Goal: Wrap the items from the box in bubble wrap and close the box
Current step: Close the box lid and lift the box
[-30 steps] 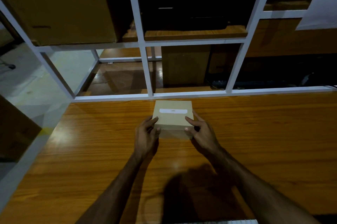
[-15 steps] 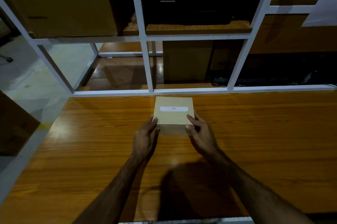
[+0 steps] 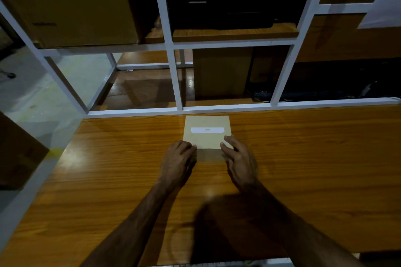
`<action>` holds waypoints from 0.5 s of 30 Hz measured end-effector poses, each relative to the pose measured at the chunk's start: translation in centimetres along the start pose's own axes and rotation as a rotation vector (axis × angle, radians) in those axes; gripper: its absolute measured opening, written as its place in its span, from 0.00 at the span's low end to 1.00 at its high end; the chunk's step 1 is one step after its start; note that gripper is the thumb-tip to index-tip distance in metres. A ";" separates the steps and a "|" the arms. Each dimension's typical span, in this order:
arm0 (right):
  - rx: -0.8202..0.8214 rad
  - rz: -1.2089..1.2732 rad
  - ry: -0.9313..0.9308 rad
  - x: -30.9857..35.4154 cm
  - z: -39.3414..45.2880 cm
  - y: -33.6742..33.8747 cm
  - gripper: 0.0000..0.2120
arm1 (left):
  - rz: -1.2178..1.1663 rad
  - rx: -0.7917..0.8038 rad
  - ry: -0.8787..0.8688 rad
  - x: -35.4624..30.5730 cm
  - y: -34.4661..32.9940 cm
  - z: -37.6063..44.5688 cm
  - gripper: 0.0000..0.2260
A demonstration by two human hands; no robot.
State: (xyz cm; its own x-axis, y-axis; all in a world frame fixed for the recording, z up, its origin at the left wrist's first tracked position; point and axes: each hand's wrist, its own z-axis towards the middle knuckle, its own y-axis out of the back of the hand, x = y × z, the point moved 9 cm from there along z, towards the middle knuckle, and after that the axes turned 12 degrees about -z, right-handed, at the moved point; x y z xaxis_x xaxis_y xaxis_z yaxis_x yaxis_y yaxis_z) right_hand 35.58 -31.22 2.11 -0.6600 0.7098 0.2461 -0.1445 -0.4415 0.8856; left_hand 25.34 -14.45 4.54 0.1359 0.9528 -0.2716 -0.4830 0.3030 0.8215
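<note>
A small flat tan cardboard box (image 3: 207, 136) with a white label on its lid lies shut on the wooden table (image 3: 314, 158), close to the table's far edge. My left hand (image 3: 178, 158) grips the box's near left corner with curled fingers. My right hand (image 3: 239, 158) holds the near right corner, fingers on the lid and thumb against the front side. No bubble wrap and no unpacked items are in view.
A white metal shelf frame (image 3: 179, 84) rises right behind the box. A large cardboard carton (image 3: 71, 3) sits on its upper left shelf, another carton (image 3: 221, 71) lower behind. Dark items fill the right shelves. The table's left edge drops to a grey floor (image 3: 32, 97).
Both hands stay at the box's near corners. The left fingers have curled more over their corner. The box has barely shifted, a little towards the shelf frame.
</note>
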 end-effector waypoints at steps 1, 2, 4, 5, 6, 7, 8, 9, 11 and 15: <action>-0.030 -0.044 0.013 0.0 -0.1 0.2 0.22 | 0.019 -0.001 -0.018 -0.2 0.0 0.0 0.21; -0.051 -0.068 0.020 0.2 -0.1 0.5 0.22 | 0.040 0.001 -0.033 -0.4 -0.1 0.1 0.20; -0.073 -0.095 0.030 0.3 -0.3 0.7 0.22 | 0.087 0.025 -0.066 -0.9 -0.6 0.4 0.21; -0.078 -0.110 0.040 0.4 -0.3 0.8 0.22 | 0.111 0.041 -0.084 -1.1 -1.0 0.6 0.22; -0.077 -0.121 0.050 0.5 -0.3 0.7 0.22 | 0.135 0.054 -0.100 -1.2 -1.3 0.7 0.24; -0.076 -0.126 0.059 0.6 -0.3 0.7 0.21 | 0.155 0.063 -0.111 -1.3 -1.4 0.9 0.25; -0.074 -0.129 0.063 0.6 -0.2 0.7 0.22 | 0.169 0.069 -0.117 -1.5 -1.6 1.0 0.26; -0.074 -0.131 0.068 0.7 -0.2 0.6 0.22 | 0.177 0.070 -0.122 -1.5 -1.7 1.1 0.26; -0.076 -0.135 0.076 0.7 -0.1 0.4 0.21 | 0.177 0.059 -0.123 -1.6 -1.9 1.0 0.26; -0.079 -0.140 0.087 0.6 0.0 -0.1 0.21 | 0.151 0.034 -0.107 -1.2 -2.3 0.8 0.24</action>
State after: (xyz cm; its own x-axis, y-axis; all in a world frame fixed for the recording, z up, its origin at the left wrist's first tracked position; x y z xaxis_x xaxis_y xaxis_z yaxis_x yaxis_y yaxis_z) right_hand 35.15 -30.74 2.19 -0.6902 0.7186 0.0849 -0.2948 -0.3863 0.8740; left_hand 26.97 -16.25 3.31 0.1562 0.9836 -0.0899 -0.4760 0.1547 0.8657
